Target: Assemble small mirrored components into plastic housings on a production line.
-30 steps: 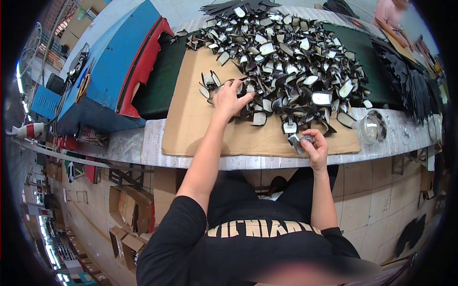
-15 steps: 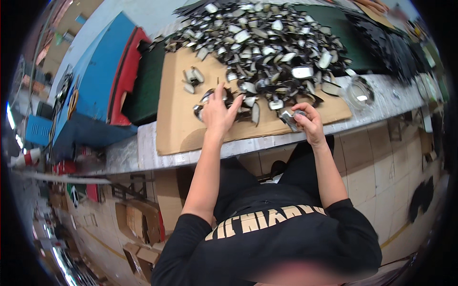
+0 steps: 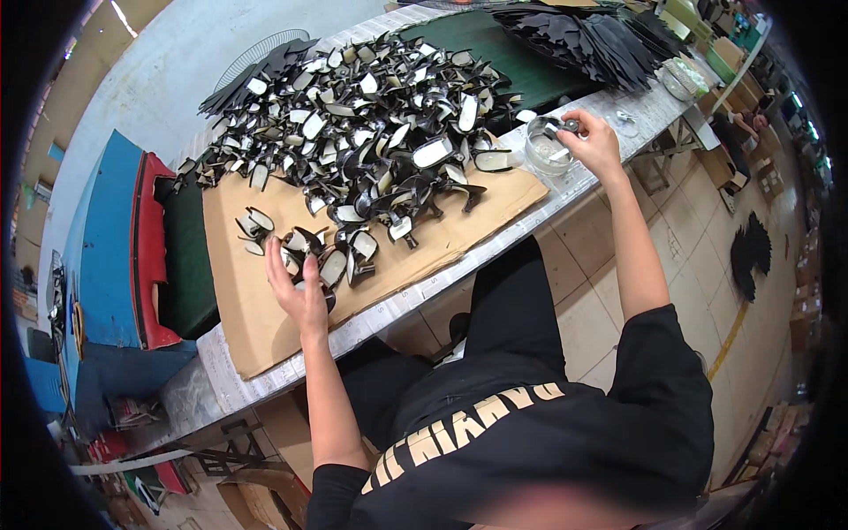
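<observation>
Black, curved pieces with pale faces, which look like shoe heels (image 3: 433, 153), lie in a large heap on a brown cardboard sheet (image 3: 477, 237). My left hand (image 3: 299, 291) is open, fingers spread, over a small group of these pieces (image 3: 332, 266) near the sheet's front left. Whether its fingertips touch them I cannot tell. At the right, my right hand (image 3: 594, 146) is closed, pinching a small dark and whitish object whose kind is unclear. It holds this at a round clear container (image 3: 541, 157) with pale contents, beside the heap.
A blue machine (image 3: 108, 247) with a red front edge (image 3: 152, 252) stands at the left. Stacked black flat cut pieces (image 3: 574, 42) lie at the far right on a dark green surface (image 3: 477, 31). The table's pale front edge (image 3: 424, 290) runs before my legs.
My right hand has moved right, from the front of the heap to the clear container, with a small object still in its fingers. My left hand stays over the small group. The view has turned.
</observation>
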Demonstrator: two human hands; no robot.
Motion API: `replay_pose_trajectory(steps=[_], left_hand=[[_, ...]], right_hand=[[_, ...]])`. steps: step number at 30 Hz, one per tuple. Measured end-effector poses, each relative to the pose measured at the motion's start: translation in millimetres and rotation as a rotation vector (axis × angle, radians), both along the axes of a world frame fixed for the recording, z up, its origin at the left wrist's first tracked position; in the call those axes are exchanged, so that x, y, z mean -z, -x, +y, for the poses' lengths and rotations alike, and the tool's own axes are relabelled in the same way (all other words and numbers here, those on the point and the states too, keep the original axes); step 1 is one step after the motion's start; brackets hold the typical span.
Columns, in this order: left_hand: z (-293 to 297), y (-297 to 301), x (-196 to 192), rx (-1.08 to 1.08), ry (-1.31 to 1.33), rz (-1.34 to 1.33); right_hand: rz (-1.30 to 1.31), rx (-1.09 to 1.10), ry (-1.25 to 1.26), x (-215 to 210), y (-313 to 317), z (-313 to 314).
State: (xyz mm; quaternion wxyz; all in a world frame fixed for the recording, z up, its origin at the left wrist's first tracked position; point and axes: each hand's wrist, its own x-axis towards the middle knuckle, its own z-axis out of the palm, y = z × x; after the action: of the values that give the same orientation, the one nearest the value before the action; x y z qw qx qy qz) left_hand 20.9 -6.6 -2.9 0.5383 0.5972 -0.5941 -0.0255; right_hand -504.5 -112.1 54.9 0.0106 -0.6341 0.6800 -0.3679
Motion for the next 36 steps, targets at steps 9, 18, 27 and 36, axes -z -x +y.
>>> replay_pose_trajectory(steps=[9, 18, 27, 36], left_hand=[[38.3, -44.3, 41.9, -0.174, -0.056, -0.143], [37.5, -33.8, 45.8, -0.13, -0.185, 0.102], [40.9, -32.9, 44.0, -0.101, -0.176, 0.223], [40.4, -39.4, 56.9, -0.082, -0.103, 0.294]], right_hand=[[0.165, 0.061, -0.161, 9.8, 1.4, -19.7], [0.233, 0.083, -0.173, 23.2, 0.3, -20.6], [0.156, 0.095, -0.041, -7.4, 10.5, -8.8], [0.207, 0.107, -0.105, -5.7, 37.1, 12.2]])
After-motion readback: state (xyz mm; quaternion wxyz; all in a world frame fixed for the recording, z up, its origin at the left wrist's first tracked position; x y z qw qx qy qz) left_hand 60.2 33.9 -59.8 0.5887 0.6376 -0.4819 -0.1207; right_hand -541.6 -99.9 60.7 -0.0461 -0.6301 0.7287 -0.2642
